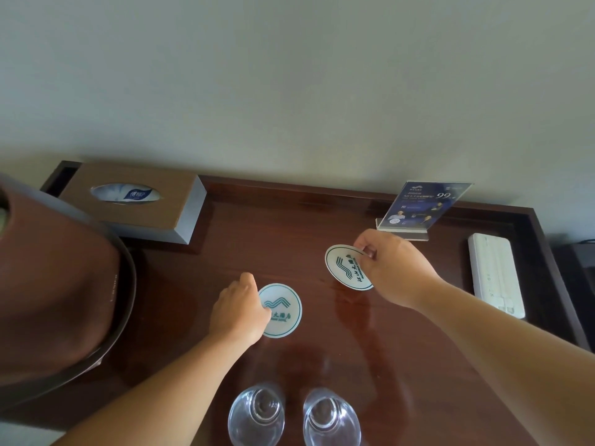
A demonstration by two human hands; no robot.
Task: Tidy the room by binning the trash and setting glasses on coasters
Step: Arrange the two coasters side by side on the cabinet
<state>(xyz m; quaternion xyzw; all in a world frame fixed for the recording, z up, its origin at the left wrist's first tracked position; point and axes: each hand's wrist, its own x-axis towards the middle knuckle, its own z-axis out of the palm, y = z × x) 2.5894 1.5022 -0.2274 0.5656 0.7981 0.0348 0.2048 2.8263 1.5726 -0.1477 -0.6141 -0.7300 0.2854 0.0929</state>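
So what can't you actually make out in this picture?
- Glasses: the bottom edge cuts them off, so whether they are upright is unclear.
- Left coaster: the left hand covers its left part.
- Right coaster: the right hand hides its right side; flat or lifted, I cannot tell.
- Sign: small print too blurred.
- Brown object, left: cut off, unidentifiable.

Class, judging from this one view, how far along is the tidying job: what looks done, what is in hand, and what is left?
Done: no trash shows on the table; whether any was binned cannot be told.
In hand: the left hand rests on the left coaster, and the right hand pinches the right coaster.
Left: both glasses stand on bare wood, near the table's front edge, not yet on coasters.
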